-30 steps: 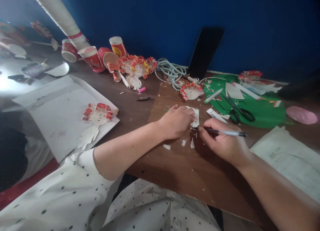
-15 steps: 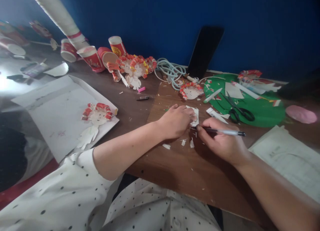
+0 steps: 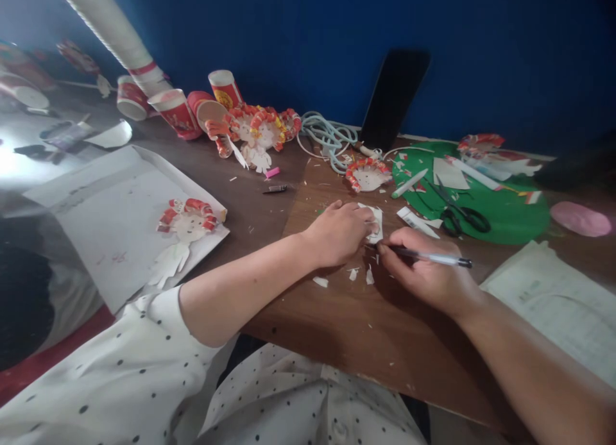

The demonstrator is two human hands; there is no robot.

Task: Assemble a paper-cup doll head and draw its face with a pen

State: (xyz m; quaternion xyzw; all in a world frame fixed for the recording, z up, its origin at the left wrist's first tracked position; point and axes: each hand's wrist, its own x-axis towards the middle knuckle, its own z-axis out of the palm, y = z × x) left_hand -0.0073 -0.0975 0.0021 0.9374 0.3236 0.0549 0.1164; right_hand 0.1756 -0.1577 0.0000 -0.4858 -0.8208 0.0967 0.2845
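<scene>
My left hand point(image 3: 344, 233) lies on the brown table point(image 3: 332, 329), fingers bent down together over a small white paper piece point(image 3: 376, 219), holding it against the surface. Part of that paper is hidden under the fingers. In my right hand point(image 3: 428, 272) is a pen point(image 3: 445, 260) with a clear barrel, gripped close to its dark tip. The tip points at the paper's lower edge, beside my left fingertips; whether it touches is too small to tell. White paper scraps point(image 3: 369, 276) are scattered just below both hands.
Black scissors point(image 3: 464, 215) and a green marker point(image 3: 409, 184) lie on a green sheet point(image 3: 517, 224) at right. Behind are a paper doll with a red rim point(image 3: 368, 176), coiled cable point(image 3: 327, 134) and a leaning phone point(image 3: 395, 99). Red paper cups point(image 3: 176, 111) stand left; papers point(image 3: 558, 304) lie right.
The pen and my right hand have shifted very slightly, the pen's back end dipping a little. My left hand and the paper stay in place.
</scene>
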